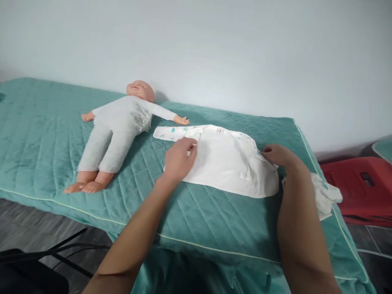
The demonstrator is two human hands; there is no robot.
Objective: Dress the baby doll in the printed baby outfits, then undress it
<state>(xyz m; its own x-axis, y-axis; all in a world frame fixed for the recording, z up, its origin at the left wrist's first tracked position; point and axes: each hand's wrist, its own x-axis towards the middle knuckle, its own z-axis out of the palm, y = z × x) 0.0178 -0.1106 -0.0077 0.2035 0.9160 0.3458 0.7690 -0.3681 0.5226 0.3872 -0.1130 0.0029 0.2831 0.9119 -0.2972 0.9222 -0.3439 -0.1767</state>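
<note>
A white baby shirt (223,163) with teal prints on its sleeves lies spread out on the green quilted cover, its inner side and neck label facing up. My left hand (181,158) is at the shirt's left side, thumb and fingers curled together; whether cloth is between them is hidden. At the right sleeve, my right hand (278,155) pinches the printed fabric between thumb and fingers. To the left, a baby doll (118,122) in a white fuzzy body lies on its back, one arm stretched toward the shirt's left sleeve.
The green quilted cover (196,224) runs along a white wall (214,53). Another crumpled white printed cloth (324,194) lies by the right edge, beyond my right forearm. A red plastic chair (361,188) stands past that edge. Dark thin bars (67,245) show at lower left.
</note>
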